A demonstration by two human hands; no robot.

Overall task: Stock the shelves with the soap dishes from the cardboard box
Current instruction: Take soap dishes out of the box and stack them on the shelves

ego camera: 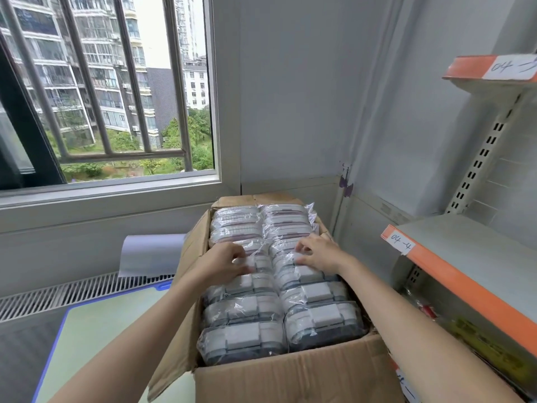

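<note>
A shelving unit (pixel 476 257) with orange-edged boards is seen at the right; its middle board, tagged with a handwritten label (pixel 402 243), is bare where it shows, and an upper board (pixel 491 68) carries a second label. A cardboard box (pixel 279 376) with its flaps folded outward is placed directly beside the shelf's front edge, presumably so that each transfer stays short. The box is packed to its rim with soap dishes (pixel 279 286), individually wrapped in clear film and stood on edge in two columns from the near wall to the far wall; the tight packing is judged to be the reason both hands are used at once. The left hand (pixel 225 263) is held over the left column at mid-box, fingers curled and closed on one wrapped dish, apparently to work it loose from its neighbours. The right hand (pixel 316 253) is set on the right column at the same depth, thumb and fingers pinching the top edge of a dish. No dish is seen lifted clear, and none is on the bare shelf board, so stocking is judged barely begun. Slippery film is noted as a risk to the hold. A white sheet (pixel 151 254) is seen behind the box's left flap, under the window (pixel 107 82)
</note>
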